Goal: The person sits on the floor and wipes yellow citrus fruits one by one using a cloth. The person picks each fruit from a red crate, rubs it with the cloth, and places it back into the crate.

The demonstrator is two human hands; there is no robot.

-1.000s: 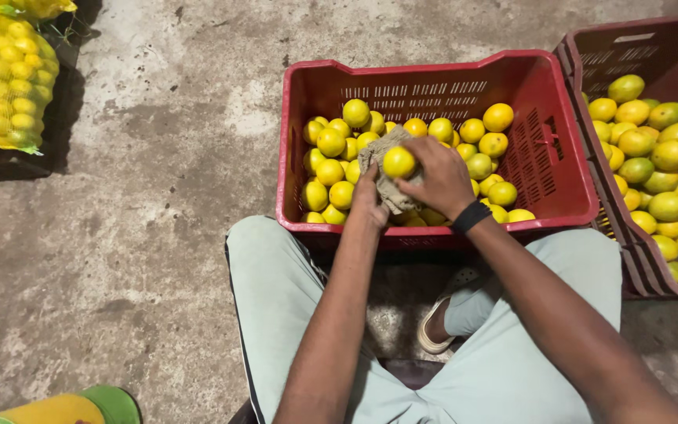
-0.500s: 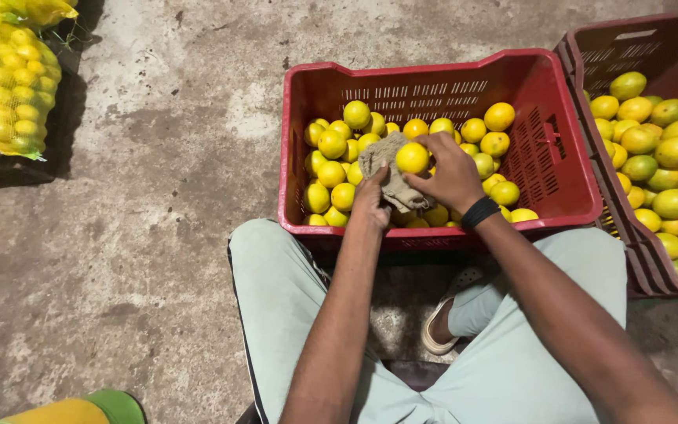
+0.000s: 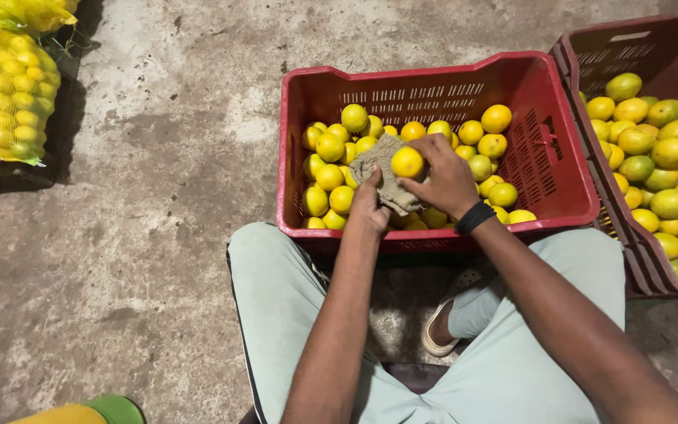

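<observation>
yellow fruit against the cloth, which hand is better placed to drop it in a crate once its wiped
Right, most likely. The right hand already grips the yellow fruit, while the left hand is occupied holding the cloth over the red crate.

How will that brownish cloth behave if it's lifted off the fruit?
The cloth probably flops: it already drapes and creases over the left hand. It looks coarse, so likely grippy, not slippery. Fruit in the right hand is round and could roll off it.

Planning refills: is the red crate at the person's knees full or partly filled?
Partly filled: yellow fruit covers the floor of the red crate, with slotted walls bare above.
</observation>
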